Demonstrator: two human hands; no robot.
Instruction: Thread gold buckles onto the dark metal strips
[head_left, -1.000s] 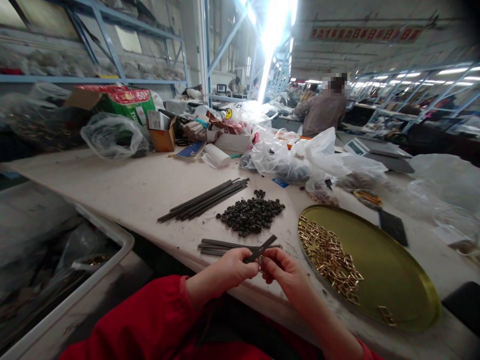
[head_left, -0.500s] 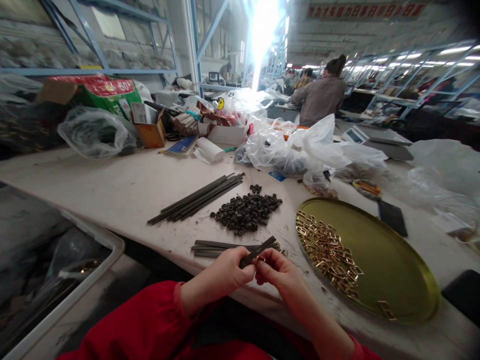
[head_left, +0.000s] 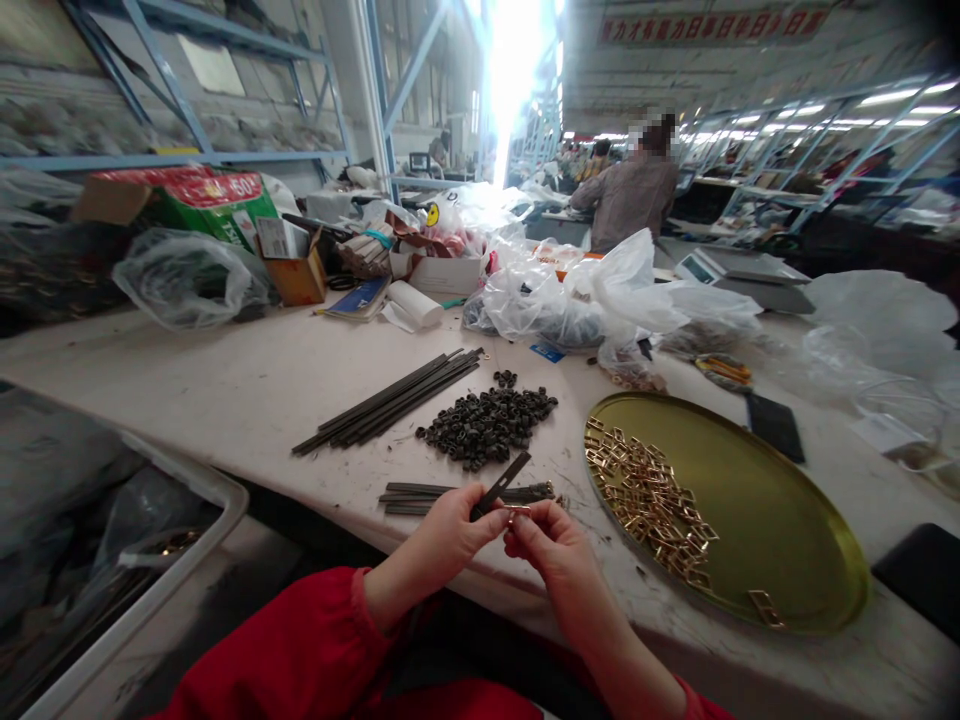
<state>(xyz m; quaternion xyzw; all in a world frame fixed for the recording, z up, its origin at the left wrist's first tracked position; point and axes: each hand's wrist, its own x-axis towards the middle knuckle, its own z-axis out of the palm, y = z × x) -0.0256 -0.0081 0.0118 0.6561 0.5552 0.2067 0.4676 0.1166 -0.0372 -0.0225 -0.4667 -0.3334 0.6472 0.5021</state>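
My left hand (head_left: 457, 530) is closed on a dark strap (head_left: 507, 480), which slants up to the right and has a slot near its upper part. Fingertips of my right hand (head_left: 553, 548) pinch a small gold buckle (head_left: 517, 509) against the strap's lower end, touching my left thumb. How the buckle sits on the strap is partly hidden by the fingers. Just behind my hands lie several dark straps (head_left: 420, 490) with gold metal at their right ends. Beyond them is a heap of small dark loops (head_left: 487, 425), beside a bundle of longer dark straps (head_left: 390, 400).
A gold-coloured round tray (head_left: 787, 500) on the right holds many rectangular gold buckles (head_left: 652, 490). Plastic bags (head_left: 577, 300), boxes (head_left: 300, 275) and a scale (head_left: 742, 270) line the back. A white bin (head_left: 225, 480) stands at lower left. A person (head_left: 634, 195) works farther off.
The strap in my left hand has tilted more upright, its top shifting left. A gold buckle shows more plainly between the fingertips. The whole view has shifted slightly.
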